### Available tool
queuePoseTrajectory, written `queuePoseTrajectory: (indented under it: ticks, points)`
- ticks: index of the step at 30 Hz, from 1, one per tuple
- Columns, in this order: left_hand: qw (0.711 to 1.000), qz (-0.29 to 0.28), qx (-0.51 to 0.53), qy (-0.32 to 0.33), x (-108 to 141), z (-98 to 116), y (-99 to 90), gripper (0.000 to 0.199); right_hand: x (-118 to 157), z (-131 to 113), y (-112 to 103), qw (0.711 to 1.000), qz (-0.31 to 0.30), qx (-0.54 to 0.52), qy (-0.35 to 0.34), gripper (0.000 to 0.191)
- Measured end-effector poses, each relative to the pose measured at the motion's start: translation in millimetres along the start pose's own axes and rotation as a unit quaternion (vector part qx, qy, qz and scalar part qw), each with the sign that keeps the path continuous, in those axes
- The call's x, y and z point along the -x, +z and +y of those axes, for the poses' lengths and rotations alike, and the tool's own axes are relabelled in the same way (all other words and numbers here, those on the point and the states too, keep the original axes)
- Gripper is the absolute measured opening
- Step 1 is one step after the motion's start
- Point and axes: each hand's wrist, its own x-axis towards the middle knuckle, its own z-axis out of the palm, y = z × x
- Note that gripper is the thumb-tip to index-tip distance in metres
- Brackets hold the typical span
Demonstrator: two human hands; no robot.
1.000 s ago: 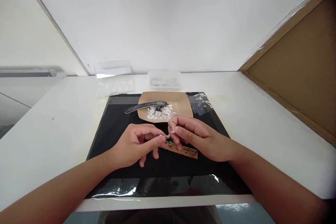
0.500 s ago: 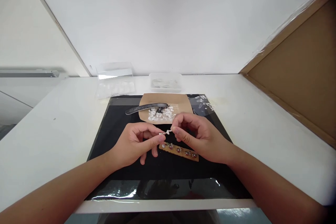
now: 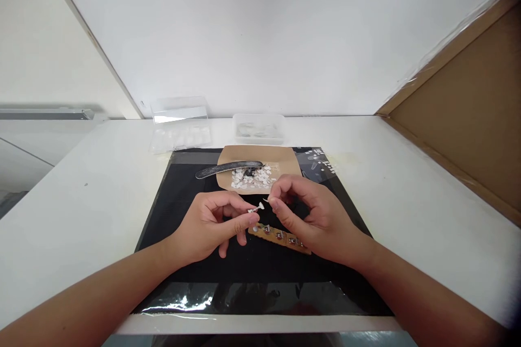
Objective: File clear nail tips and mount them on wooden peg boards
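Note:
Over the black mat [image 3: 195, 260], my left hand [image 3: 217, 222] pinches a small white piece on a thin stem [image 3: 261, 206] between thumb and index finger; its other fingers curl loosely below. Opposite it, my right hand [image 3: 311, 214] is closed in a pinch on a thin pale sliver [image 3: 265, 200], whose tip points at the white piece with a small gap between. Beneath both hands lies a brown strip [image 3: 272, 238] bearing several shiny reddish round pieces; my right hand hides its right end partly.
Behind my hands, a brown paper sheet [image 3: 285, 158] carries many white flakes [image 3: 260, 178] and a black curved nail file [image 3: 228, 168]. Small white squares [image 3: 319, 158] dot the mat's far right corner. At the back stand a clear lidded box [image 3: 259, 129] and an opened clear case [image 3: 181, 130].
My right hand has drawn slightly away to the right, so the pale sliver is now apart from the white piece. The white piece tilts up more. The view has shifted a little.

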Motion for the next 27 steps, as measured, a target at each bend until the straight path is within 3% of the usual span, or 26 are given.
queuePoseTrajectory:
  ticks: [9, 20, 27]
  points:
    - [1.0, -0.01, 0.011, 0.007, -0.1, 1.5, -0.1, 0.028, -0.9, 0.4, 3.6, 0.999, -0.02, 0.007, -0.028, 0.012]
    - [0.999, -0.002, 0.029, 0.029, 2.8, -1.7, 1.0, 0.025, 0.1, -0.2, 3.4, 0.999, 0.013, 0.025, -0.029, 0.01]
    - [0.999, -0.001, 0.034, 0.028, 2.6, -2.3, 1.1, 0.025, 0.1, -1.8, 4.7, 0.999, -0.004, 0.017, -0.036, 0.012]
